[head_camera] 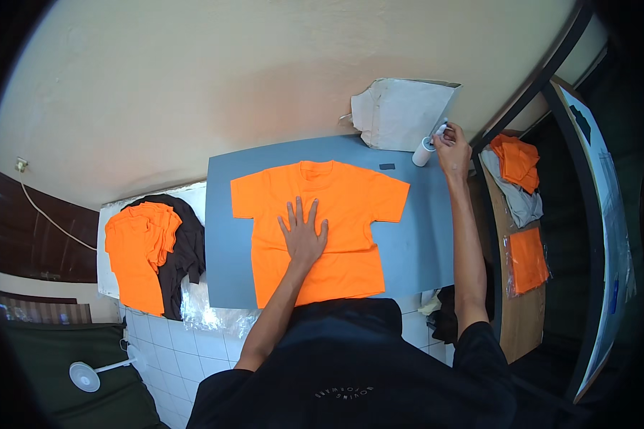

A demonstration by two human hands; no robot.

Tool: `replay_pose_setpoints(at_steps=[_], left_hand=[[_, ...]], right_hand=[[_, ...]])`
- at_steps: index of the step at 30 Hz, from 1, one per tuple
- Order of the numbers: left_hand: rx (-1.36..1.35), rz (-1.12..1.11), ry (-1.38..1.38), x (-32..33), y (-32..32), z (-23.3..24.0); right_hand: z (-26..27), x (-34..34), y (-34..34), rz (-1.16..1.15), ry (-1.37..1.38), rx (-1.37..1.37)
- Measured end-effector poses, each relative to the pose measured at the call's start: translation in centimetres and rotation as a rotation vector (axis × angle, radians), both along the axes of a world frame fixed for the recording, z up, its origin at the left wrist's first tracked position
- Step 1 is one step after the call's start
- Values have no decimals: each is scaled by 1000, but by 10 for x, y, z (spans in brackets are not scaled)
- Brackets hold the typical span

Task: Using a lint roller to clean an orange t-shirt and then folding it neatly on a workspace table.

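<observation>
An orange T-shirt (322,268) lies spread face up on a grey-blue tabletop (424,241), its collar towards the wall and a few creases across its body. My left hand (305,236) rests flat on the shirt's front with the fingers apart and nothing held. At the far right of the table, my right hand (453,150) pinches a small white object (440,129), too small to name, just above the mouth of a white cylindrical holder (423,152). The lower end of that object is partly hidden at the holder's rim.
More orange shirts (134,252) and a black garment (188,252) lie piled on the left over clear plastic (209,308). A worn white board (402,115) leans on the wall. On a right-hand wooden shelf (520,327) sit a bagged orange garment (528,261) and folded clothes (517,163).
</observation>
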State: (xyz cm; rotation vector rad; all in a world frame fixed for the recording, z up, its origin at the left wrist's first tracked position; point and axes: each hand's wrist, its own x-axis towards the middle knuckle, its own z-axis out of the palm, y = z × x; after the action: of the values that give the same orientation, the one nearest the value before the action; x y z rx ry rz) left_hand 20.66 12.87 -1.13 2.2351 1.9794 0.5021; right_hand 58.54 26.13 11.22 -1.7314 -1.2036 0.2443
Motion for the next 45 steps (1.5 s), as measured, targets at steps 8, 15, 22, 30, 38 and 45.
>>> replay_pose_setpoints(at_steps=[8,15,22,30,38,45], left_hand=[[-9,5,7,1,0,1],[-13,6,-11,0,-1,2],[-2,3,-5,2,1,3],[-24,90,-537,11,20,29],[-701,446,-1284,6,60,76],[-694,-181,-1205,-46,33,169]], right_hand=[[7,1,-4,-5,-51,-25],[1,-10,-16,-178,-30,263],[-94,-89,-70,111,-188,-174],[-106,-136,-82,46,-360,-345],[-28,-221,-167,943,128,-297],[27,-177,-140,677,217,82]])
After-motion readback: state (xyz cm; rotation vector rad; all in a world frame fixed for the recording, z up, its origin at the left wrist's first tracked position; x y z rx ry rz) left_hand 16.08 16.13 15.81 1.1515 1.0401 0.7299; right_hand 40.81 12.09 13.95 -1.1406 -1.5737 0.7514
